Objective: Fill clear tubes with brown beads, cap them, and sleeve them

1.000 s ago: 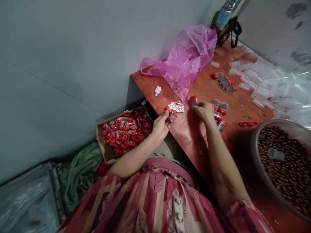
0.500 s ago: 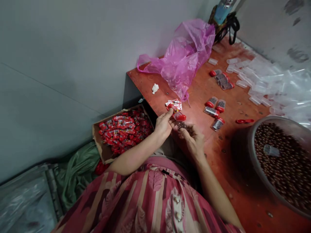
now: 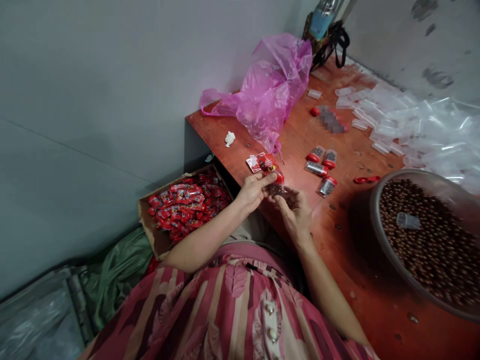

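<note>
My left hand [image 3: 252, 194] pinches a red printed plastic wrapper [image 3: 267, 163] between thumb and fingers, above the table's near edge. In my right hand [image 3: 295, 212] is the lower end of a small clear jar [image 3: 277, 189] with dark beads inside. The wrapper lies over the jar's red cap end; how far it reaches down the jar is hidden by my fingers. Just beyond, silvery-white printed wrapper film [image 3: 253, 163] shows at the wrapper's left. Several similar filled jars with red caps [image 3: 317, 168] lie to the right of my hands.
A cardboard box [image 3: 148, 231] of red wrapped jars stands at left below the table [image 3: 333, 240]. A tub [image 3: 375, 210] of brown beads with a clear cup [image 3: 408, 221] is at right. Behind lie a pink plastic bag [image 3: 268, 95], empty clear jars [image 3: 420, 125] and a red strip [image 3: 366, 179].
The red wrapper and the jar have come together, with the wrapper now over the red cap. My hands stay close together. The whole view has shifted slightly.
</note>
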### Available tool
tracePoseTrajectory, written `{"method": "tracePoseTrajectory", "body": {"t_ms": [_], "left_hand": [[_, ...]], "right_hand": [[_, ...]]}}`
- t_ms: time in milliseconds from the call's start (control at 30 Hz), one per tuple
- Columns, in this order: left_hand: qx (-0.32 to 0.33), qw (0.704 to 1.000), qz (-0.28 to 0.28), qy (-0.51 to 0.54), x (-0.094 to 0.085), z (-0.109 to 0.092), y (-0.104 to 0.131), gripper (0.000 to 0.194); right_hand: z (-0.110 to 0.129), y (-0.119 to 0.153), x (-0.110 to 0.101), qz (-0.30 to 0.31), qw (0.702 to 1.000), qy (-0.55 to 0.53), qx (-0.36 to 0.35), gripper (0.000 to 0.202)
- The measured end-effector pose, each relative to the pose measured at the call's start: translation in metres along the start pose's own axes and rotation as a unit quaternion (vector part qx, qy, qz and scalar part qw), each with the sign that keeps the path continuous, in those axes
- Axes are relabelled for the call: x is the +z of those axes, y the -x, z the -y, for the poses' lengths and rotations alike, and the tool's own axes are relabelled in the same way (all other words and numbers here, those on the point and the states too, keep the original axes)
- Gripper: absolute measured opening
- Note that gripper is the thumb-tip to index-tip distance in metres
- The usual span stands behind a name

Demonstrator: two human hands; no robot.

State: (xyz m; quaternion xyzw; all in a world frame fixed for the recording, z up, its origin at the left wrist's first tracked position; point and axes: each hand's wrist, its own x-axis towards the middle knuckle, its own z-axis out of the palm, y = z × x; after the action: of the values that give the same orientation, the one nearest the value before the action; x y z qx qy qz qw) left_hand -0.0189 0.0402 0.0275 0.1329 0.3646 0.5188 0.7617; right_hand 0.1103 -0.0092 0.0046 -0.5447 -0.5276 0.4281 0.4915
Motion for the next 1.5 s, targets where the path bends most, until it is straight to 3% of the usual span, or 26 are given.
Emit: {"method": "tracePoseTrajectory", "body": {"t_ms": [200,367,533,667,867,1100,1300,1367,1500], "left_hand": [[-0.006,0.996,0.066,-0.054,0.000,-0.005,-0.002,0.035],[0.005,0.994,0.072,-0.079,0.002,-0.003,-0.004,0.033],[0.002,0.996,0.046,-0.071,0.006,-0.002,-0.002,0.032],[0.016,0.996,0.034,-0.085,0.006,-0.003,-0.001,0.031],[0.009,0.988,0.098,-0.122,0.002,-0.007,0.001,0.030],[0.043,0.995,0.026,-0.087,0.004,-0.004,0.004,0.033],[-0.004,0.989,0.115,-0.087,-0.001,0.000,0.007,0.030],[-0.011,0.991,0.103,-0.083,-0.001,0.000,0.008,0.030],[0.010,0.997,0.050,-0.052,0.001,0.000,0.009,0.033]], "right_hand": [[0.005,-0.006,-0.006,0.029,0.984,-0.158,0.081,0.026],[0.008,-0.004,-0.003,-0.034,0.996,-0.081,0.033,0.028],[0.007,-0.004,-0.001,-0.004,0.986,-0.150,0.074,0.028],[0.008,-0.005,-0.004,-0.025,0.999,-0.044,0.011,0.025],[0.014,-0.004,-0.002,-0.021,0.992,-0.115,0.052,0.026],[0.015,0.000,-0.005,-0.018,0.998,0.040,-0.034,0.022],[0.015,-0.001,-0.002,-0.035,0.989,-0.133,0.054,0.023],[0.013,0.000,0.000,-0.044,0.989,-0.131,0.042,0.024],[0.007,0.004,-0.001,-0.035,0.999,-0.025,-0.031,0.022]]}}
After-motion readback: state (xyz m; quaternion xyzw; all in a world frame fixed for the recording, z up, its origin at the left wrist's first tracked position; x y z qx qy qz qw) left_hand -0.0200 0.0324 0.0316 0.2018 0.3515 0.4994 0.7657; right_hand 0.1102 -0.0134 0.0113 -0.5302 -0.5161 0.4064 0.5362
